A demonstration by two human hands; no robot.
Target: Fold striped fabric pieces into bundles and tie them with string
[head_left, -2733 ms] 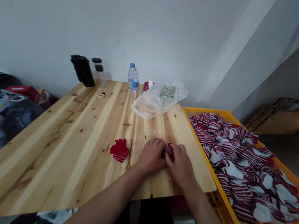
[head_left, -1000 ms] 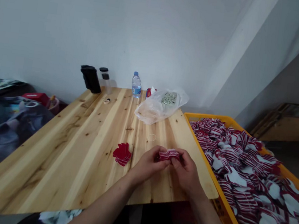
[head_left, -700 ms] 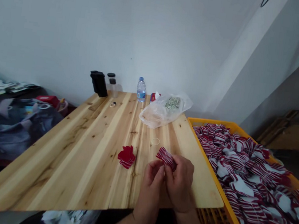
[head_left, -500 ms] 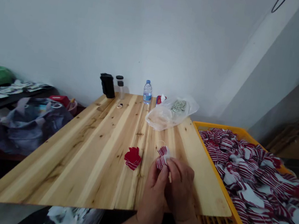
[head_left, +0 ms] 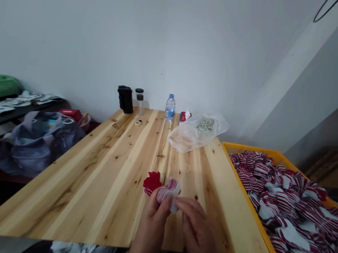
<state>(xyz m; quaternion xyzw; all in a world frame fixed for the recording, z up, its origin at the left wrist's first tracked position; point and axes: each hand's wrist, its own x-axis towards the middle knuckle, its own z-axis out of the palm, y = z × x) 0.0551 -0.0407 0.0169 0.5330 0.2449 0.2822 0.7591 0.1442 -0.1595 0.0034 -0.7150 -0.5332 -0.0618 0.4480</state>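
My left hand [head_left: 154, 220] is closed on a red-and-white striped knit piece [head_left: 171, 187], its thumb pressed over the lower part. The cloth is small and folded, and I cannot tell what kind of garment it is. My right hand [head_left: 196, 225] has its fingers together at the white right edge of the same piece, and they appear to pinch it. Just left of it lies a small stack of dark red cloth [head_left: 152, 182] with jagged tips, partly behind the held piece. A thin pale ring [head_left: 185, 168] rests on the wood beyond my hands.
On the wooden table [head_left: 102, 184], a clear plastic bag [head_left: 182, 140] holds pale green rings. Behind stand a water bottle [head_left: 170, 108], a black tumbler [head_left: 125, 100] and a small red box [head_left: 184, 116]. A yellow crate [head_left: 242, 194] of striped knit pieces adjoins the table's right side.
Both hands have moved the striped piece left and toward me, beside the red stack. The thin ring, near the piece's top before, now lies apart from it. The view has shifted slightly.
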